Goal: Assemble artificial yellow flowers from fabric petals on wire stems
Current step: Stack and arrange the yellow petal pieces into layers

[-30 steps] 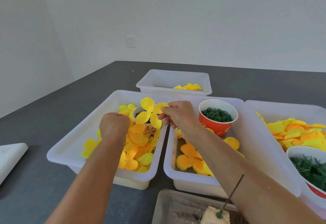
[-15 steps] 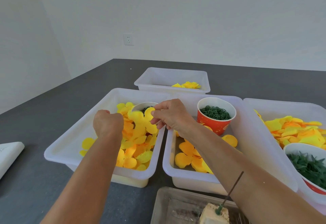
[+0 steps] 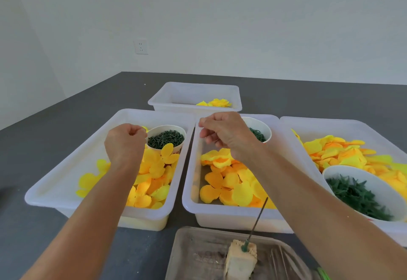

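My left hand (image 3: 125, 143) hovers as a curled fist over the left white bin (image 3: 66, 169), beside a paper cup of dark green pegs (image 3: 165, 140). Whatever is inside the fist is hidden. A yellow four-lobed petal piece (image 3: 167, 154) lies on the heap of yellow and orange petals (image 3: 152, 178), leaning on that cup. My right hand (image 3: 224, 134) is raised over the middle bin (image 3: 189, 191), thumb and fingers curled together with nothing visible between them. A dark wire stem (image 3: 256, 220) stands in a foam block (image 3: 241, 260) on the near tray (image 3: 198, 255).
A red cup of green rings (image 3: 259, 134) sits behind my right hand. The right bin (image 3: 343, 125) holds more petals and a bowl of green leaf pieces (image 3: 361, 193). A far bin (image 3: 193, 94) holds finished yellow flowers (image 3: 217, 103). The table top is dark grey.
My right hand let go of the yellow petal piece, which now lies on the pile by the cup. Both hands rose slightly and the view tilted down.
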